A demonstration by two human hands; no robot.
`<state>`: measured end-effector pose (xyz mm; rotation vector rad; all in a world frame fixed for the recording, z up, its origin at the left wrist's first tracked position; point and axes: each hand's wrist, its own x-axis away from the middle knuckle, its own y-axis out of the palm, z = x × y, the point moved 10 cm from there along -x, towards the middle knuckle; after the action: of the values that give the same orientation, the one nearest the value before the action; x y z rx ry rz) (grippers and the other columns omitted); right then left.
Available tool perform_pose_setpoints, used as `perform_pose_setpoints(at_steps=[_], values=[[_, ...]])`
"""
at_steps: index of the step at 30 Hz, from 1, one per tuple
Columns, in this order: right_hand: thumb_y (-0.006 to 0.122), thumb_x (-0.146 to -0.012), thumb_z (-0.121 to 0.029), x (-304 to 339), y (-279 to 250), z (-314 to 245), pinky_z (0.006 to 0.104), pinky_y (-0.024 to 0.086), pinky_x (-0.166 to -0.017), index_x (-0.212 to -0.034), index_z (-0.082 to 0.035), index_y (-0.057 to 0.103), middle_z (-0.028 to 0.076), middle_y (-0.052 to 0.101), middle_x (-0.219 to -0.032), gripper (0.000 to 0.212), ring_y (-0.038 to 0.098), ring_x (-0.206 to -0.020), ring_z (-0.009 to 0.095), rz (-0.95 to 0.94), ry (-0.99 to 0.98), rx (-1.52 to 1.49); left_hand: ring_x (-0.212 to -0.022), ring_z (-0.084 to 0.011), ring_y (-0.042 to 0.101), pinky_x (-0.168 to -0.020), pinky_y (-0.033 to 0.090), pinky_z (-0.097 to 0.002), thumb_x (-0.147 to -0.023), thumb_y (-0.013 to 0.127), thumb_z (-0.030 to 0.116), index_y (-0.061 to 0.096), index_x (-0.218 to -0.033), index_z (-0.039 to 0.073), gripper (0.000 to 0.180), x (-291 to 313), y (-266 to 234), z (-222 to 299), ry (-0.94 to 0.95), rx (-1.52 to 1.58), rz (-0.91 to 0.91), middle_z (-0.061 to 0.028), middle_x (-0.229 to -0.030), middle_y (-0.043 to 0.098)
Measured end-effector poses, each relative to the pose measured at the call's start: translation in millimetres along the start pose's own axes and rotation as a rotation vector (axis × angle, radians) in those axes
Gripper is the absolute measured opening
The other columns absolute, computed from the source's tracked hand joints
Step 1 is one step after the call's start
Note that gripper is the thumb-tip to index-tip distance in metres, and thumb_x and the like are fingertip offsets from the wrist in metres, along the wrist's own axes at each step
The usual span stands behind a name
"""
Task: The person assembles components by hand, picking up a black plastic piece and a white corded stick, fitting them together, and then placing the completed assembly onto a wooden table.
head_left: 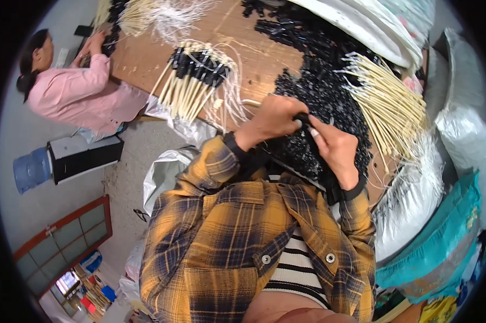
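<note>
Over the front edge of the table, my left hand point(275, 117) is closed on a black plastic connector point(303, 117). A cream cable point(249, 102) sticks out from the left side of that hand. My right hand point(337, 145) pinches the same connector from the other side, with thumb and fingers pressed together. The fingers hide most of the piece, so its exact shape is unclear. Beneath and behind both hands spreads a pile of small black plastic parts point(321, 102). To the left lies a bundle of cream cables with black connectors point(192, 81) fitted on them.
Right of the pile lies a thick bundle of plain cream cables point(388, 102). The wooden table point(229, 29) carries more cables at its far left, where another person in a pink top point(76, 89) works. White sacks point(463, 97) and a teal sack point(436, 253) stand at the right.
</note>
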<state>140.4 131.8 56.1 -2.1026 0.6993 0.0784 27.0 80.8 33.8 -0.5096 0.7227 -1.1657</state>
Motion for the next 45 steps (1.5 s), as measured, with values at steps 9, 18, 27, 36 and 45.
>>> perform_pose_setpoints(at_steps=[9, 18, 27, 36, 45], values=[[0.075, -0.078, -0.012, -15, 28, 17, 0.0261, 0.036, -0.051, -0.087, 0.0, 0.068, 0.001, 0.053, -0.062, 0.016, 0.044, -0.054, 0.009, -0.181, 0.34, -0.328, -0.062, -0.0195, 0.06, -0.047, 0.043, -0.033, -0.067, 0.065, 0.006, 0.063, -0.084, 0.015, 0.02, 13, -20, 30, 0.157, -0.248, 0.064, -0.0016, -0.067, 0.054], [0.072, -0.078, -0.009, -32, 4, -32, 0.0345, 0.05, -0.072, -0.09, 0.0, 0.067, 0.013, 0.065, -0.094, 0.016, 0.064, -0.081, 0.028, -0.043, -0.125, 0.035, -0.101, -0.026, 0.051, -0.095, 0.03, -0.0461, -0.061, 0.065, 0.013, 0.064, -0.085, 0.011, 0.024, 58, -186, -90, -0.21, -0.797, 0.716, -0.0057, -0.095, 0.06], [0.07, -0.082, -0.015, 14, -59, 111, 0.0281, 0.047, -0.062, -0.089, -0.001, 0.069, 0.008, 0.066, -0.073, 0.015, 0.062, -0.066, 0.017, 0.104, 0.503, 0.104, -0.095, -0.0325, 0.061, -0.085, 0.048, -0.0393, -0.073, 0.059, 0.001, 0.067, -0.101, 0.006, 0.03, -44, -42, -45, 0.048, 0.023, 0.156, -0.0133, -0.1, 0.067], [0.065, -0.074, -0.011, 57, -79, 176, 0.0411, 0.047, -0.062, -0.082, -0.007, 0.067, 0.016, 0.066, -0.074, 0.009, 0.063, -0.07, 0.035, -0.17, 0.612, 0.593, -0.102, -0.0302, 0.064, -0.082, 0.053, -0.0383, -0.067, 0.051, -0.009, 0.072, -0.101, 0.012, 0.044, -109, 16, -101, -0.016, -0.271, 0.023, -0.0094, -0.118, 0.064], [0.064, -0.083, -0.01, 26, -91, 96, 0.0326, 0.042, -0.053, -0.088, -0.005, 0.059, 0.01, 0.054, -0.059, 0.009, 0.052, -0.052, 0.023, 0.024, 0.347, 0.16, -0.091, -0.031, 0.054, -0.082, 0.045, -0.0417, -0.069, 0.07, 0.006, 0.066, -0.105, 0.01, 0.037, -95, -2, -77, 0.083, -0.467, 0.126, -0.0106, -0.094, 0.057]])
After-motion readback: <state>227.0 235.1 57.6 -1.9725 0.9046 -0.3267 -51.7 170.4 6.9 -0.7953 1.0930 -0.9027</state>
